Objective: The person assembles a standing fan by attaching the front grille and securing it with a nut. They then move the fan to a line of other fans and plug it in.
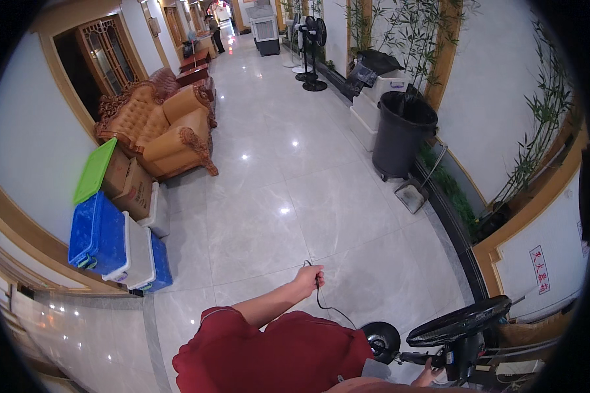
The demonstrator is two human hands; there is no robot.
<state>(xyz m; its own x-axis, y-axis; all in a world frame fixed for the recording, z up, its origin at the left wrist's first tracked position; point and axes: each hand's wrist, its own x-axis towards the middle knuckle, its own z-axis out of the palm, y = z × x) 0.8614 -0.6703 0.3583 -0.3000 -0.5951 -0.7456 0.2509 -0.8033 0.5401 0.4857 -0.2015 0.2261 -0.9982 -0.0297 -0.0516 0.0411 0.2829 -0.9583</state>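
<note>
My left hand (308, 280) is closed around a thin black power cord (320, 300), held out in front of my red shirt. From there the cord hangs in a curve toward the round black base (381, 340) of a standing fan. The fan's caged head (459, 321) is at the lower right, facing up, with its motor housing below. Beside that housing, my right hand (427, 374) grips the fan near its neck; the palm and some fingers are partly hidden.
Stacked blue and white bins (98, 232) and cardboard boxes (134, 187) stand at the left, near a carved tan armchair (177, 134). On the right are a dark trash can (403, 134), a dustpan (412, 195) and bamboo plants. Other fans (313, 56) and a person (215, 33) are farther off.
</note>
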